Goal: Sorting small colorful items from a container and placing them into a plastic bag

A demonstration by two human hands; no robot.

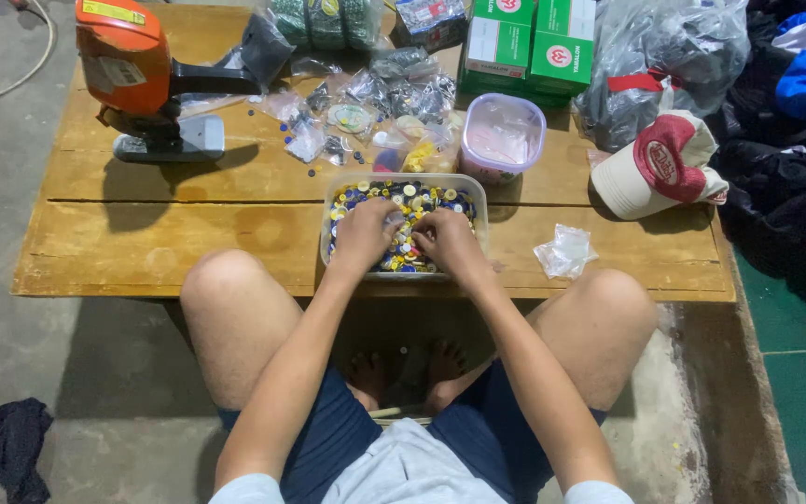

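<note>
A clear plastic tub [474, 189] full of small mixed-colour buttons, blue, yellow and white, stands at the near edge of a low wooden table [142, 233]. Both hands are inside it, side by side. My left hand [362, 235] rests on the buttons at the tub's left half, fingers curled down into them. My right hand [448, 241] lies at the right half, its fingertips pinched together over the buttons near the middle. Whether either hand holds a button is hidden by the fingers.
An orange and black machine [137, 79] stands at the table's back left. Small clear bags of buttons [366, 98], a round lidded tub [501, 135], green boxes [529, 42], a red and white cap [660, 166] and an empty bag [563, 252] lie around. Clothes are piled at right.
</note>
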